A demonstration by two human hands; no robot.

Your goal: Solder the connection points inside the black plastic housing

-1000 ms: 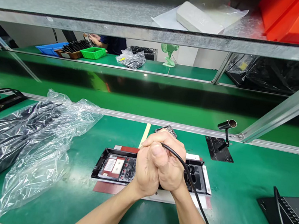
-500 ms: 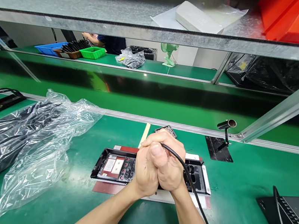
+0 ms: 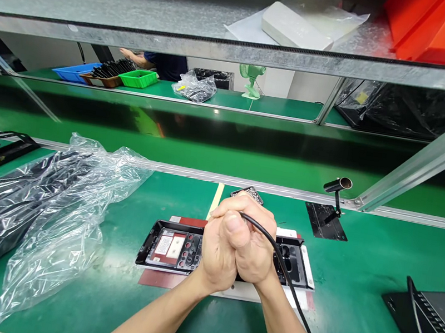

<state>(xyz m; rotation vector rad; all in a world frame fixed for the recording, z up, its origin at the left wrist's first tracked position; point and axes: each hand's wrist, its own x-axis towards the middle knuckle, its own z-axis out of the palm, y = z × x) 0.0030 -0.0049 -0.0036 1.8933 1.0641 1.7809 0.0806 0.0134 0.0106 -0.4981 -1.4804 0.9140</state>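
Note:
My left hand [image 3: 217, 255] and my right hand [image 3: 256, 253] are closed tightly together, fingers wrapped over one another, above the middle of a black panel housing. A black cable [image 3: 284, 259] comes out at the top between them, bends over my right hand and runs down beside my right forearm. Its gripped end is hidden inside the clasp. Under my hands lies the long black plastic housing [image 3: 144, 250], with a label and several button-like parts at its left. My wrists cover its centre. It rests on a dark red and white base [image 3: 162, 279].
Clear plastic bags [image 3: 60, 253] with dark contents lie left. A black stand with a tube [image 3: 338, 185] is at back right, a black device [image 3: 435, 318] at far right. A metal shelf [image 3: 162, 40] crosses above. Behind it, a person's arm [image 3: 138, 58] shows near trays.
My hands and the cable keep the same clasp and place. In the background, the other person's hand has shifted slightly to the left.

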